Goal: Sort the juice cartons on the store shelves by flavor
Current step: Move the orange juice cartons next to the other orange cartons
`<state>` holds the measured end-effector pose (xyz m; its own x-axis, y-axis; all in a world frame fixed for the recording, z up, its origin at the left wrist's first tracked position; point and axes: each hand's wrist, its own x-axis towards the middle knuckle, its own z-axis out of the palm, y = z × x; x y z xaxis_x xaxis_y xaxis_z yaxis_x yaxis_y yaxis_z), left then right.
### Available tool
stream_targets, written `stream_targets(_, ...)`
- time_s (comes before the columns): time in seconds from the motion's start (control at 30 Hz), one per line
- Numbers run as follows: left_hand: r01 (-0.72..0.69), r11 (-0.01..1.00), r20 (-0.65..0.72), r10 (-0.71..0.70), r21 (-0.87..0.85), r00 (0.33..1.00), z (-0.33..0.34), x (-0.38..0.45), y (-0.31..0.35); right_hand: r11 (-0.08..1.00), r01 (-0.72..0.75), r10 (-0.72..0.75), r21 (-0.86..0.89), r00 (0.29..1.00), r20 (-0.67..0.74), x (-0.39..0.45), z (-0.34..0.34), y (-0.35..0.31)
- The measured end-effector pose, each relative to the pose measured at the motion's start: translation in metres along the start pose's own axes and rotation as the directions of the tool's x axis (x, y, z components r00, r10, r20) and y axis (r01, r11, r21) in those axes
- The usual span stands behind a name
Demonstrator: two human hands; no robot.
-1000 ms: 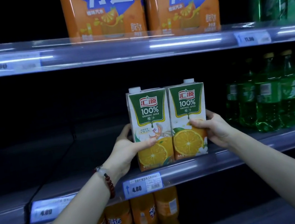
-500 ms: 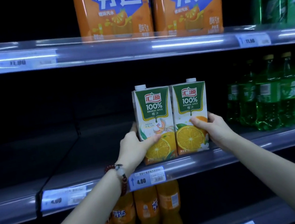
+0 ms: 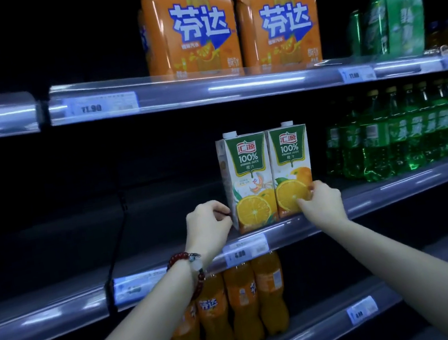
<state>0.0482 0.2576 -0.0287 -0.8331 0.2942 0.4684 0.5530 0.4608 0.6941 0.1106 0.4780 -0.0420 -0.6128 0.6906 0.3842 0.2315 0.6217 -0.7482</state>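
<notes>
I see two bare forearms, no sleeves in frame. Left wrist wears a dark red beaded bracelet (image 3: 187, 271) with one pale round bead and a small metal charm. Right wrist bare.

Shop drinks aisle, price tags (image 3: 246, 252) on shelf rails (image 3: 398, 194), stocked soda bottles (image 3: 394, 132)
</notes>
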Motion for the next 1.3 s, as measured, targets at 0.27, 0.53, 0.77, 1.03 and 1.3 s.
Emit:
stream_targets(0.27,0.057,0.998,0.054,-0.056,-0.013,0.997,-0.070,-0.042,-0.032,0.993,0.109,-0.100,-0.039,0.979,0.176,-0.083,0.040,-0.060)
stream_targets(0.53,0.237,0.971,-0.034,-0.238,-0.017,0.971,-0.178,-0.079,-0.098,0.963,0.271,-0.255,0.015,0.885,0.389,-0.154,0.109,-0.156)
stream_targets(0.77,0.378,0.924,-0.209,-0.380,-0.049,0.901,-0.272,-0.107,-0.160,0.880,0.416,-0.472,0.228,0.717,0.513,-0.213,0.173,-0.246)
stream_targets(1.03,0.492,0.870,-0.431,-0.458,-0.037,0.777,-0.364,-0.130,-0.220,0.761,0.424,-0.648,0.491,0.534,0.543,-0.261,0.253,-0.332)
stream_targets(1.3,0.573,0.817,-0.586,-0.494,-0.060,0.643,-0.442,-0.151,-0.249,0.714,0.345,-0.693,0.609,0.471,0.546,-0.294,0.318,-0.400)
